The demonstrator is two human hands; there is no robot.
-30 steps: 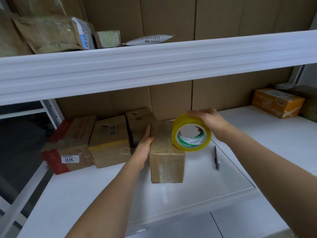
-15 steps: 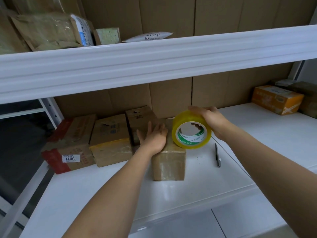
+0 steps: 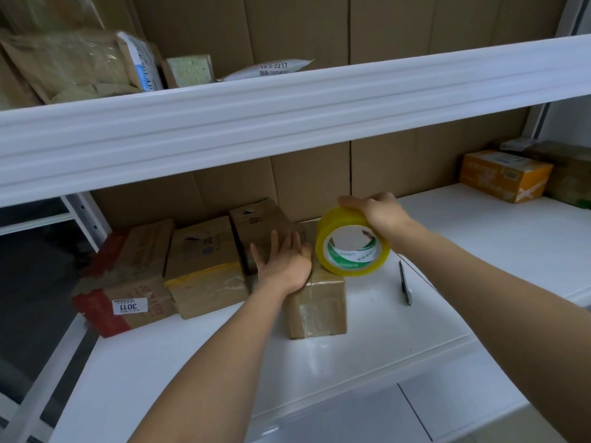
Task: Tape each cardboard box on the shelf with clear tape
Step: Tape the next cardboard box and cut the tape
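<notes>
Brown cardboard box (image 3: pixel 315 302), small and already glossy with tape, sat out front on the white shelf (image 3: pixel 367 353). I kept my left hand (image 3: pixel 283 262) flat on its top, fingers straight, likely to pin it, while my right hand (image 3: pixel 379 212) wrapped its grip around the yellow-tinted clear tape roll (image 3: pixel 351 241) above the box's far right edge, ready to pull a strip.

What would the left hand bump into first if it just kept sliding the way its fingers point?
Probably the taller brown box behind: the left hand lies flat on the small box, fingers pointing back towards it. Depth is unclear.
</notes>
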